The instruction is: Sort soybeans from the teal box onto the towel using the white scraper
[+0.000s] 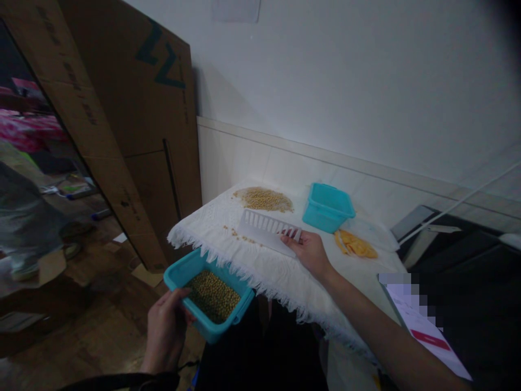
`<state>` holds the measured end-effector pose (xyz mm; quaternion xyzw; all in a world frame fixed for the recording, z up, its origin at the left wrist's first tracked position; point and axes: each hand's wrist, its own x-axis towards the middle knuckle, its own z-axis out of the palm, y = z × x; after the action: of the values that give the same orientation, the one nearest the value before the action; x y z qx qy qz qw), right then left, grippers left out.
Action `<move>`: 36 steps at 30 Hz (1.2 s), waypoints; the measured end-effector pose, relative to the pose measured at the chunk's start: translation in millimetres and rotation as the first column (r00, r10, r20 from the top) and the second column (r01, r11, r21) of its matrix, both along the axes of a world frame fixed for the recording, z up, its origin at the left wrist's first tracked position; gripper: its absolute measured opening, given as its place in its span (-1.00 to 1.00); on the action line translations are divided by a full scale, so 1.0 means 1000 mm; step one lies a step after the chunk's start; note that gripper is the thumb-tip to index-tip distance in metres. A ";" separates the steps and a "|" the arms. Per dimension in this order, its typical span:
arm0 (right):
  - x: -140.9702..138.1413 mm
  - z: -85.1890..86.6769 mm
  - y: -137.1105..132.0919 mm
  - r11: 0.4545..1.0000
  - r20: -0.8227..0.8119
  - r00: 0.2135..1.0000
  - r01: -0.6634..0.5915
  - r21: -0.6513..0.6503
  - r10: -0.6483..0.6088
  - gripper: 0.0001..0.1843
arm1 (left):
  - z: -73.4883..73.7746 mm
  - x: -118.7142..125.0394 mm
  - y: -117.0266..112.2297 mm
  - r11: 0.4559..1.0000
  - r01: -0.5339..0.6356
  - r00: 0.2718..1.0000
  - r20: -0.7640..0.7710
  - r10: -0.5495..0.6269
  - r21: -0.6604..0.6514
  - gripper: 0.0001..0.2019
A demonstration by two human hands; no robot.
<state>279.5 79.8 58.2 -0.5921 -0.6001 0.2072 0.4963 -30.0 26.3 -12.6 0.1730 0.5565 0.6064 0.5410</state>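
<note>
My left hand (169, 320) grips the near left rim of a teal plastic container (240, 317), held just below the table's fringed front edge. Soybeans (215, 296) cover the bottom of this container. Over the tabletop, my right hand (311, 252) is closed on the right end of a pale, flat strip with a row of slots (260, 231). A few loose soybeans (242, 237) lie between the strip and the table edge. Behind the strip, a larger pile of soybeans (266, 199) is spread on the white tablecloth (215, 217).
A second teal container (325, 222) stands at the back of the table. Beside it lie a yellow cloth (356, 245) and a clear lid (376, 234). A tall cardboard box (154, 125) rises at the left. Papers (427, 326) rest at the right, and a person's legs (20, 217) show far left.
</note>
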 end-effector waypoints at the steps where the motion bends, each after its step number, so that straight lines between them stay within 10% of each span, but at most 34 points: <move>1: -0.001 0.000 -0.001 1.000 -0.004 1.000 -0.004 -0.005 0.004 -0.57 | 0.000 0.000 0.000 1.000 0.005 1.000 0.000 -0.005 -0.001 -0.73; 36: -0.013 0.000 -0.004 0.999 -0.049 0.998 -0.038 -0.016 0.037 -0.52 | -0.004 0.000 0.000 1.000 0.020 1.000 -0.011 -0.020 0.006 -0.74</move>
<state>266.7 75.4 57.8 -0.5798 -0.5971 0.2358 0.5017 -29.6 25.9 -16.2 0.1833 0.5559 0.6016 0.5436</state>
